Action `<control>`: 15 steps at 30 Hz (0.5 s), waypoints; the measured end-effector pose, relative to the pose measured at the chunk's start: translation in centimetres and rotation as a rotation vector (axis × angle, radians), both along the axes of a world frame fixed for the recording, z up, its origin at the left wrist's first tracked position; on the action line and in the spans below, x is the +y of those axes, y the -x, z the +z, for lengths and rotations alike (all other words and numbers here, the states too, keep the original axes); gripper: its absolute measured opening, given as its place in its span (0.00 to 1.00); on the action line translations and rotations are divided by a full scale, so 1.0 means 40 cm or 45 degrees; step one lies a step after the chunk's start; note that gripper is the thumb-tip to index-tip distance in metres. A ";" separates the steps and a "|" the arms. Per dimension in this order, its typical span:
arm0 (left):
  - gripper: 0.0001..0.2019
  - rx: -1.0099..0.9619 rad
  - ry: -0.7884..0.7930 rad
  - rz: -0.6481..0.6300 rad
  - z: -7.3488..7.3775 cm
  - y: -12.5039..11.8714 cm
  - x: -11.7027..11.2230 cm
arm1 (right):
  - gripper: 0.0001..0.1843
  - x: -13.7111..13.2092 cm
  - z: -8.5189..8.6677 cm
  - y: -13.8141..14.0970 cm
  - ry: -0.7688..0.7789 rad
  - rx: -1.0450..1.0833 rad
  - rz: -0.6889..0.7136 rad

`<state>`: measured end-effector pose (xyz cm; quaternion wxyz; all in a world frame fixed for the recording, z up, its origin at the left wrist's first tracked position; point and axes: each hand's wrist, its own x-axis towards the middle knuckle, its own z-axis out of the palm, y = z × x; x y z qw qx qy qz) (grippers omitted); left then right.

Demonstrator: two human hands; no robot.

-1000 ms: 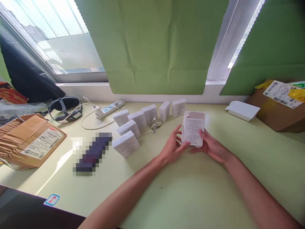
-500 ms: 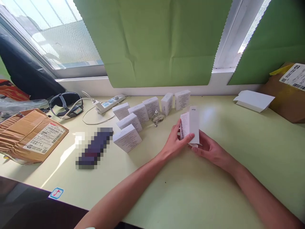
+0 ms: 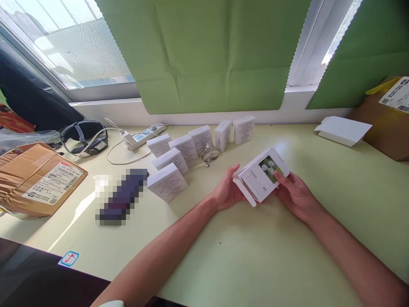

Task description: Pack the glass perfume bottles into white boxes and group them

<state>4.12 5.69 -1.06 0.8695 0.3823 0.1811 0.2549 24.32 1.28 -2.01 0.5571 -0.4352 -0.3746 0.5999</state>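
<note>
A small white carton (image 3: 255, 181) with a white-flower picture on its face is held tilted above the table between my hands. Its end toward the left is open, with a flap hanging out. My right hand (image 3: 297, 195) grips the right end, thumb on the picture. At the open end, my left hand (image 3: 227, 192) holds the carton from the left; its thumb points up and its other fingers are partly hidden behind the carton. Beyond my left hand lies a clear glass bottle (image 3: 210, 156) with a stopper-like top, near several standing white cartons (image 3: 168, 182).
At the left are a crumpled brown parcel (image 3: 41, 181), a blurred dark flat object (image 3: 124, 198), a head strap device (image 3: 84, 138) and a power strip (image 3: 145, 136) with a cable. An unfolded white carton (image 3: 343, 130) lies by a brown box (image 3: 383, 128) at the right.
The carton in my hands has turned from upright, text side showing, to tilted with its flower picture facing up and its open end leftward. My right thumb now presses on the picture.
</note>
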 end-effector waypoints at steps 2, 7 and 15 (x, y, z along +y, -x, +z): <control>0.32 0.020 -0.064 0.183 0.002 -0.006 0.001 | 0.17 0.010 -0.007 -0.011 -0.011 0.004 -0.132; 0.27 0.119 -0.247 0.445 0.001 -0.012 0.001 | 0.18 0.021 -0.009 -0.032 0.012 0.056 -0.233; 0.28 0.142 -0.403 0.435 -0.012 -0.011 -0.003 | 0.18 0.010 0.009 -0.023 0.007 0.001 -0.140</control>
